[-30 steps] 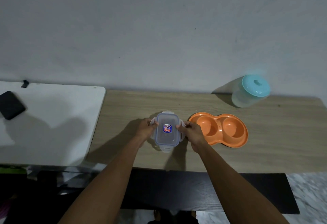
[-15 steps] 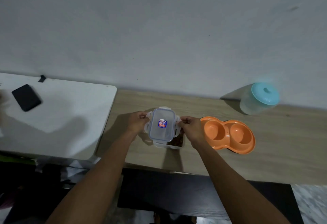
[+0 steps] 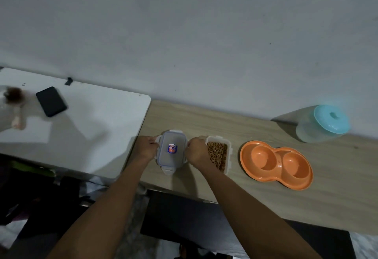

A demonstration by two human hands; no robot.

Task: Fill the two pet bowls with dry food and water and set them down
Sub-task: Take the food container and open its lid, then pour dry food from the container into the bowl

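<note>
Gripping the lid (image 3: 171,149) by its sides, left hand (image 3: 146,148) and right hand (image 3: 196,150) pinch it; the food box (image 3: 217,138) stands open at its 3 o'clock; both bowls (image 3: 276,156) are empty, so all filling remains

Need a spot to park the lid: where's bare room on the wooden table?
Bare: the back strip of the wooden table between the lid and the wall; the right end beyond the orange double bowl, in front of the jug. Crowded: lid, food container and bowl line the front-middle.
</note>
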